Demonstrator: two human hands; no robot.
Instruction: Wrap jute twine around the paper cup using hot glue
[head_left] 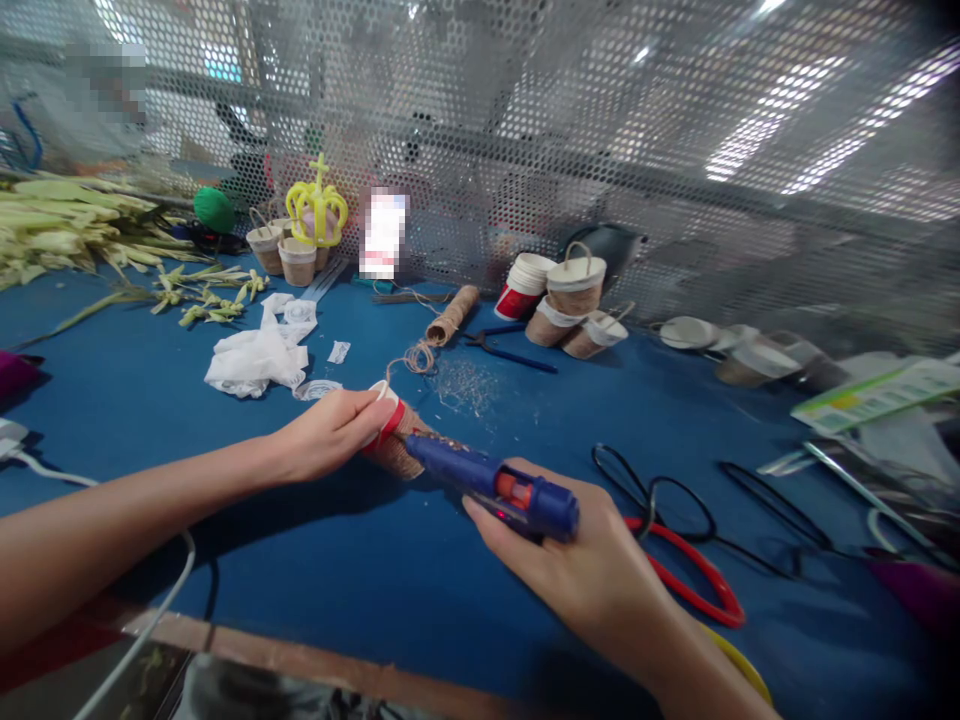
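Observation:
My left hand (330, 432) grips a red and white paper cup (391, 432) lying on its side on the blue table (375, 590); brown twine wraps part of the cup. My right hand (581, 560) holds a blue glue gun (495, 485), its nozzle touching the twine-wrapped side of the cup. A strand of twine runs from the cup up to a twine spool (453, 314) behind it.
Twine-wrapped cups with handles (574, 300) lie at the back, beside blue pliers (510, 350). Black scissors (675, 500) and a red-handled tool (697, 580) sit right of my hand. White paper scraps (255, 360), green leaves (75, 230), a yellow crown (317, 205) are left.

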